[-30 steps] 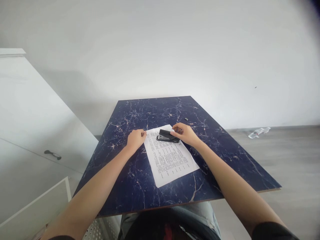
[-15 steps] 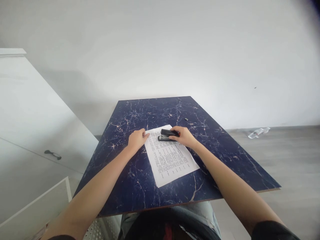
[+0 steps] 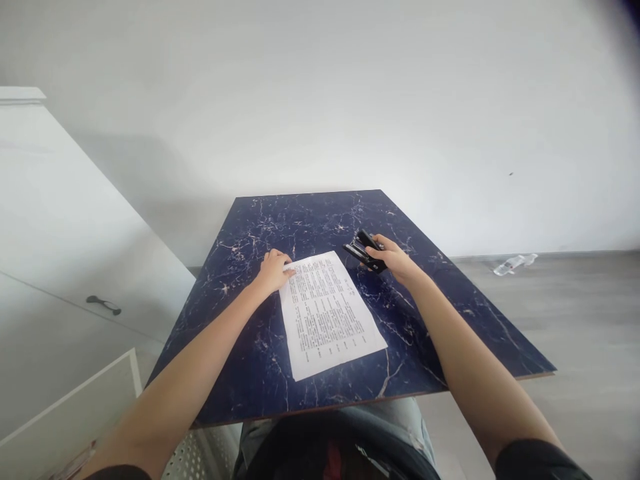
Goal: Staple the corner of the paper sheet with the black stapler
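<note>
A printed sheet of paper (image 3: 330, 313) lies on the dark blue marbled table (image 3: 260, 373), turned slightly. At its far left corner, my left hand (image 3: 275, 270) pinches the edge between thumb and fingers. My right hand (image 3: 393, 257) grips a black stapler (image 3: 369, 252) just beyond the paper's far right corner. The stapler's jaws are spread and point to the far left; it is apart from the sheet. Whether the paper is one sheet or more, I cannot tell.
A white cabinet with a dark handle (image 3: 103, 305) stands at the left. Behind the table rises a pale wall (image 3: 320, 100). A clear plastic item (image 3: 515, 264) lies on the grey floor (image 3: 575, 320) at the right. A white-framed panel (image 3: 75, 393) is low on the left.
My right hand has carried the stapler off the paper, to the right and away from me, and tilted it. The sheet has shifted left and turned a little, with my left hand at its corner.
</note>
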Available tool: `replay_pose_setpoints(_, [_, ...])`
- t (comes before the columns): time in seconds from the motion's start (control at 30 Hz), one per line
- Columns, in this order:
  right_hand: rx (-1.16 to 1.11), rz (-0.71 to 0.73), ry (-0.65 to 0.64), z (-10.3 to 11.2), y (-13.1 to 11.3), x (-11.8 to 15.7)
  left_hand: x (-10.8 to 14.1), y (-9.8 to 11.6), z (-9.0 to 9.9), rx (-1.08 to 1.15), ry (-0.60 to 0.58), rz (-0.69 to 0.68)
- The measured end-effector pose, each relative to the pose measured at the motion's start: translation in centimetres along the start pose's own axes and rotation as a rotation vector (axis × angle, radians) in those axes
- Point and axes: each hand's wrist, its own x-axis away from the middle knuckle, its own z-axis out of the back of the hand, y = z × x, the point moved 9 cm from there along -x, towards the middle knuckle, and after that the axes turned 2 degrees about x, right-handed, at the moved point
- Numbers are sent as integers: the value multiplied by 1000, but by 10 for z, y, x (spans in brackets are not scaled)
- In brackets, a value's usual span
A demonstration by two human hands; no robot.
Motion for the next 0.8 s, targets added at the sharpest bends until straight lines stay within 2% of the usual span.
replay_pose_setpoints(0.1, [143, 52, 50, 6, 2, -5, 3, 6, 7, 129, -29, -75])
replay_pose_setpoints(0.2, [329, 88, 103, 15, 0, -6, 7, 15, 14, 355, -74, -167])
replay_pose_setpoints(0.3, [433, 89, 91, 16, 0, -7, 8, 20, 16, 512, -139, -215])
replay_pose_setpoints(0.4, [476, 99, 42, 12, -1, -7, 8, 22, 18, 522, -169, -253])
replay_pose_setpoints(0.8, [672, 307, -18, -6, -12, -6, 9, 24, 11, 452, -297, -283])
